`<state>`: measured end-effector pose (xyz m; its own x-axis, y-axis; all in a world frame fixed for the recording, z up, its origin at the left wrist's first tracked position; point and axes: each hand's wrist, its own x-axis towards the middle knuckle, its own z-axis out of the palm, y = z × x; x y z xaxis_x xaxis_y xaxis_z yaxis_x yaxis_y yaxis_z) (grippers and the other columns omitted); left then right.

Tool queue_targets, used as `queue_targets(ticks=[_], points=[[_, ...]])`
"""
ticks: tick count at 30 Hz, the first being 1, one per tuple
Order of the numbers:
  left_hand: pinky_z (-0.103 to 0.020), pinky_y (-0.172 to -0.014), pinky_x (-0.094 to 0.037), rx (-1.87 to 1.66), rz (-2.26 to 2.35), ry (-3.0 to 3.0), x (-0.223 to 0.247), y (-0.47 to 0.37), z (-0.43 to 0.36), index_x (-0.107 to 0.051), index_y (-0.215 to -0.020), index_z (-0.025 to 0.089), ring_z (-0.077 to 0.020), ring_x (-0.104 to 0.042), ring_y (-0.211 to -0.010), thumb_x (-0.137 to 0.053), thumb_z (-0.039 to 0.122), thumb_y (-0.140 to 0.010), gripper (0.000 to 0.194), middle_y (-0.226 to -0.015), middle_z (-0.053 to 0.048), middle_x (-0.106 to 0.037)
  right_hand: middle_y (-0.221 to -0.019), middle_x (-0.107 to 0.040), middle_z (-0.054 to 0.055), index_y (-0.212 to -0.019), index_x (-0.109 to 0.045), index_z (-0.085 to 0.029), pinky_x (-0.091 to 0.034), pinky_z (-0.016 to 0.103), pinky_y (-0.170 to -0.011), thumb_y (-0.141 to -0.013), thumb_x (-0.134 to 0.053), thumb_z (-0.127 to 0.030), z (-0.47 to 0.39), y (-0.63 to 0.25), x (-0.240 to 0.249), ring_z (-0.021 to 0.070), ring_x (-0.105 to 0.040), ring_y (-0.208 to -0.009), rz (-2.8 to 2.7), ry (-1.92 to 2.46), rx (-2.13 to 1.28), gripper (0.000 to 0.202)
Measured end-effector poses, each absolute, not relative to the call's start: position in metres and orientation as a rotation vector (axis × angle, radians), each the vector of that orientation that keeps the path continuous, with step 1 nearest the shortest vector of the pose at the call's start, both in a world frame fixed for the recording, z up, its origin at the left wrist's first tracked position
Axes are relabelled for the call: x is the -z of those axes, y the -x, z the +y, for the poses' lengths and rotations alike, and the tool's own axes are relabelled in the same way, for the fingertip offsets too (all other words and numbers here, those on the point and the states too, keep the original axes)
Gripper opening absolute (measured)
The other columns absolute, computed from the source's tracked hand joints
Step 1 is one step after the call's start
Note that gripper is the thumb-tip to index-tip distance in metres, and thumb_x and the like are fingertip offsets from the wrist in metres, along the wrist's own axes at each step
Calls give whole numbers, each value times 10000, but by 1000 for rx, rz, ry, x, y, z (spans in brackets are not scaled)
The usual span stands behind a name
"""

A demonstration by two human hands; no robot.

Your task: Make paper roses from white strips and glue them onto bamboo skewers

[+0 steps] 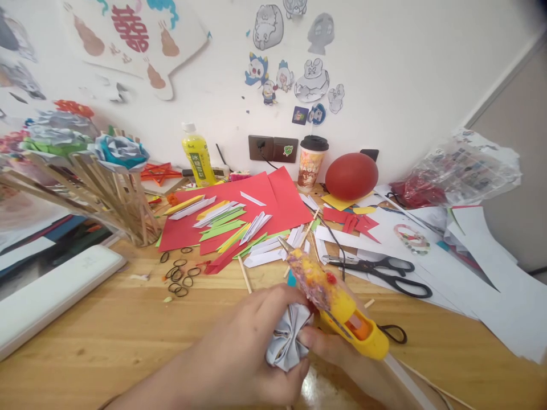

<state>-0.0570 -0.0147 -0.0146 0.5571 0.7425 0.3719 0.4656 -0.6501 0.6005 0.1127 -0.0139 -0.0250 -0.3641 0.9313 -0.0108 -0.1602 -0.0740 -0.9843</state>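
Beyond the fingers, black scissors (384,272) lie on white paper; farther off, red sheets (256,208) carry folded strips, with a yellow bottle (198,155), coffee cup (311,162) and red balloon (351,175) at the wall. Rubber bands (179,276) scatter leftward across the worktop (106,319).

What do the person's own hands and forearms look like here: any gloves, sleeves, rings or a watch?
Both hands are bare: no gloves or rings show on the left hand or the right hand. The left forearm is uncovered, with no sleeve in view. A thin dark band seems to cross it at the frame's bottom edge.
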Motion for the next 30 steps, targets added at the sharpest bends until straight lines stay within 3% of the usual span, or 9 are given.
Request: queue_targets(ticks=[7,14,21,30], points=[[-225,-719,-512,-843,987,-2366,14,57,-15,-383,-1091,255,-154,-644,-843,-553,100,-612,531,-961,-2,-633,-801,-607,-3,-895,-540,-243,-493,275,-671,-663,-725,-314,-13,-112,23,171,-579,-772,-1339,926,-1587,306],[-263,-739,-519,-824,983,-2384,19,58,-14,-373,-1120,250,-177,-645,-869,-555,117,-624,545,-993,-24,-636,-805,-581,-5,-894,-537,-244,-490,292,-707,-661,-670,-212,-13,-113,22,181,-575,-805,-1392,989,-1548,270],[-262,-727,-524,-813,1003,-2380,17,56,-14,-388,-1090,248,-172,-644,-858,-546,109,-626,509,-970,-21,-635,-783,-580,-3,-872,-547,-246,-499,296,-679,-650,-667,-230,-12,-114,20,178,-573,-755,-1409,986,-1533,254],[-271,-713,-523,-794,1020,-2393,22,58,-14,-375,-1103,259,-175,-642,-847,-554,129,-639,513,-977,-13,-634,-822,-574,-5,-903,-514,-233,-491,319,-744,-692,-692,-295,-11,-114,26,183,-575,-830,-1363,914,-1607,283]])
